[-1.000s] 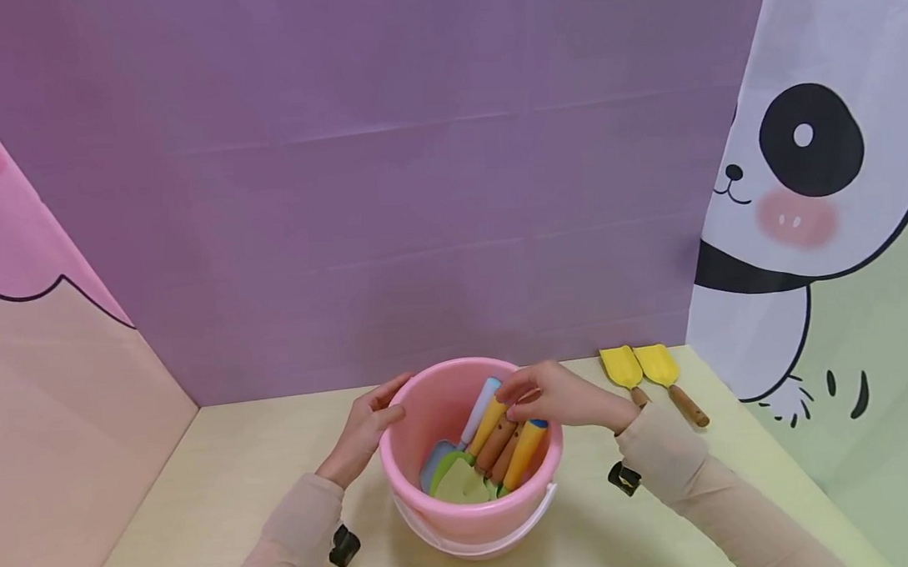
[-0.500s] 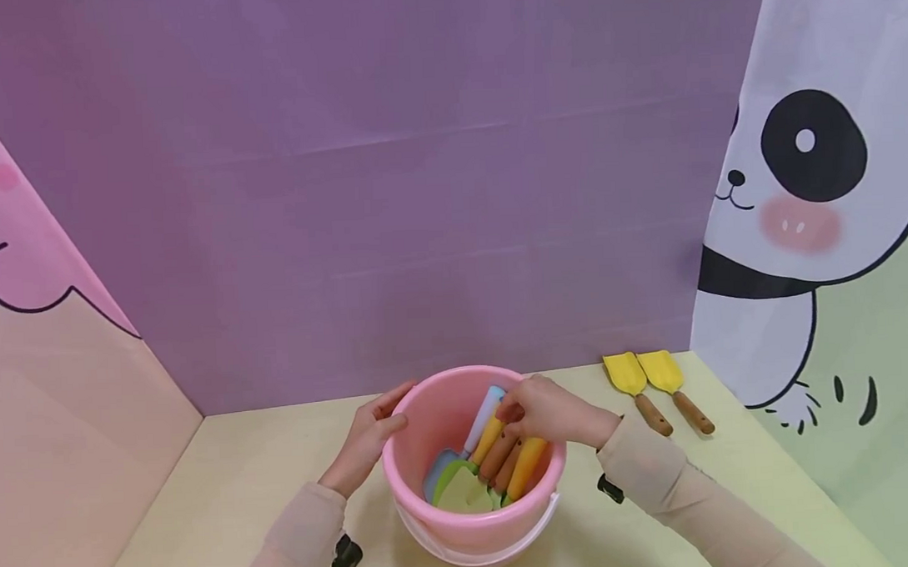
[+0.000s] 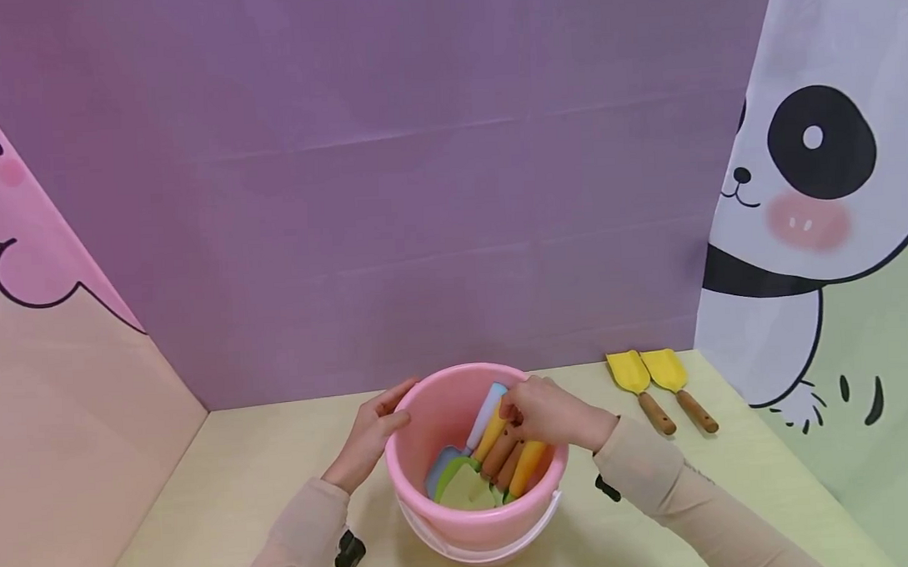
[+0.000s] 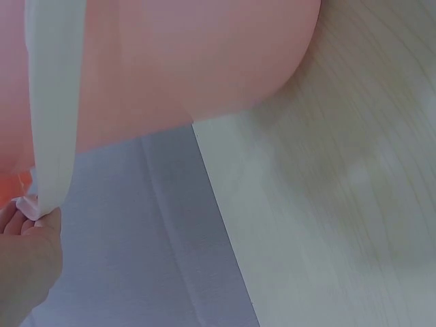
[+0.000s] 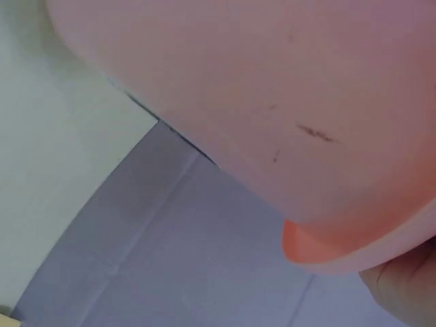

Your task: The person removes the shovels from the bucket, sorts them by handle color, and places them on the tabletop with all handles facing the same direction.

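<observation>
Head view, nearest items first. Pink bucket (image 3: 473, 529), one, mouth tipped toward the wearer, standing between the two hands; its white handle (image 3: 497, 556) hangs down the near side, below both grips. Left hand (image 3: 368, 437): clamped on the bucket's rim, thumb over the edge, fingers outside.

Contents, right of the left grip and below the right fingers: pale green scoop (image 3: 467, 489); blue scoop (image 3: 440, 467) behind it; lilac handle (image 3: 484, 420); yellow handle (image 3: 491, 436); brown handles (image 3: 499, 453); orange-yellow handle (image 3: 526, 469), rightmost.

Right hand (image 3: 554, 413): reaching over the far right rim, fingers bent down among the handle tops. Whether they pinch one cannot be told; the right wrist view shows only bucket wall and part of the hand.

Change: a second ago the blue tip of the orange-yellow handle showed; the right hand now covers it, having come lower. Judged from this, the work lies with the packed handles, the left hand steadying.

Beyond the right grip: two yellow shovels (image 3: 628, 372), wooden handles, lying on the table (image 3: 280, 473), outside the bucket. Farthest: purple backdrop (image 3: 391, 194); panda picture (image 3: 813, 237), right.
</observation>
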`<state>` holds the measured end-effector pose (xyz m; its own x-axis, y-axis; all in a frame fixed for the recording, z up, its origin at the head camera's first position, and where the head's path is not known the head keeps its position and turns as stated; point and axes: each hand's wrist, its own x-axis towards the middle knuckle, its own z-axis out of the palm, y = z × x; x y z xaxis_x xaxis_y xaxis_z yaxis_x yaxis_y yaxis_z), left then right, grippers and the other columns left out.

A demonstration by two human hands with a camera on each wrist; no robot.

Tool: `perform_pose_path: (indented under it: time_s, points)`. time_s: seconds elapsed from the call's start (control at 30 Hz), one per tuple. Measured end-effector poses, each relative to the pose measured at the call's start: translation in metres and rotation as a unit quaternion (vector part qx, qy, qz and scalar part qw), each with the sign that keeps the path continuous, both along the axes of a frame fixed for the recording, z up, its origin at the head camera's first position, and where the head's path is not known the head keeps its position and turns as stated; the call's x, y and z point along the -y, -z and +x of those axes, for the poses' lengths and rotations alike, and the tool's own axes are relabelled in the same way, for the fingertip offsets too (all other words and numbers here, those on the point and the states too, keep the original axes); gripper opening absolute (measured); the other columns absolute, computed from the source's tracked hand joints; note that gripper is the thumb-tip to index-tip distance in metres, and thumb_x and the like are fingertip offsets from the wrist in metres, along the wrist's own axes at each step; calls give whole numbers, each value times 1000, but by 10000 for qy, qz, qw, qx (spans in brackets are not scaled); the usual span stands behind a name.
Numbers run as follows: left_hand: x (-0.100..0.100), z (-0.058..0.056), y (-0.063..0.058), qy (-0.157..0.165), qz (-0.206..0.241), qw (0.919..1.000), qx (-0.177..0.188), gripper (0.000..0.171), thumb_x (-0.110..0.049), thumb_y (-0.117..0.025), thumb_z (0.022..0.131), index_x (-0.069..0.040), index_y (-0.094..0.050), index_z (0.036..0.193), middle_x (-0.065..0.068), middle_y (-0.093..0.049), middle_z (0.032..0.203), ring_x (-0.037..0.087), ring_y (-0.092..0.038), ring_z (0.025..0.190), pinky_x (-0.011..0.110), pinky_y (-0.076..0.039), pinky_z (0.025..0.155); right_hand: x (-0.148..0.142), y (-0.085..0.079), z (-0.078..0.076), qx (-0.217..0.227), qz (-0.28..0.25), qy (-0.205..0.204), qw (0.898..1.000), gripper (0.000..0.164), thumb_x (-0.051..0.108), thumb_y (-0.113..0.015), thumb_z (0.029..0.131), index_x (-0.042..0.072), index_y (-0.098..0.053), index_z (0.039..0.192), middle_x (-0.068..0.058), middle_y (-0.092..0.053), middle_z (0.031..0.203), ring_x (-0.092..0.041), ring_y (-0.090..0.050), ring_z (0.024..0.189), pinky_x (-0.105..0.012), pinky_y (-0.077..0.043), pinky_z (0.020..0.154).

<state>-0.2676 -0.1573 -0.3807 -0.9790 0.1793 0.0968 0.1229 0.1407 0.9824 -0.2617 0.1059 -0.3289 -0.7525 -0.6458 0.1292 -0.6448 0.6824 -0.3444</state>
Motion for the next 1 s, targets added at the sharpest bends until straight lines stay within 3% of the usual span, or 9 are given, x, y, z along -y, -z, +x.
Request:
perform_pose_path:
  time_s: [0.23,0.47,0.6,0.87,1.0]
  points:
    - [1,1,2,-42,36,10000,-47,51,0,-45,83,-7,-48,133,13,-49,134,24,-53,115,16,-47,84,-2,0,-2,565,-605,-45,9966,19,1,-71,73,2,-70,92,-2,-67,83,-12,-60,75,-23,-53,69]
    - [-1,-1,2,-25,79,9999,-69,51,1,-45,82,-6,-48,133,13,-50,134,20,-54,113,16,-47,84,-9,1,-9,1299,-1165,-374,9839,21,0,-71,74,-1,-68,95,-1,-68,82,-11,-63,78,-19,-53,69]
    - [-1,-1,0,-32,79,10000,-36,52,1,-45,82,-6,-47,133,12,-49,135,21,-53,114,16,-47,84,-11,3,-11,1508,-1396,-499,9774,22,1,-71,74,-1,-68,96,-2,-69,83,-10,-63,78,-19,-53,70]
    - [-2,-2,-2,-121,33,9999,1,52,1,-45,82,-7,-49,133,12,-50,134,20,-54,113,16,-47,83,-5,1,-7,2073,-1485,-697,9644,26,3,-70,76,-1,-68,102,-5,-69,90,-13,-65,84,-19,-52,76]
    - [-2,-2,-1,-152,31,9999,29,52,1,-45,82,-7,-49,132,12,-50,134,19,-54,112,16,-47,83,-1,2,-6,2136,-1385,-803,9637,25,4,-70,76,-1,-69,101,-4,-70,90,-10,-65,83,-19,-51,75]
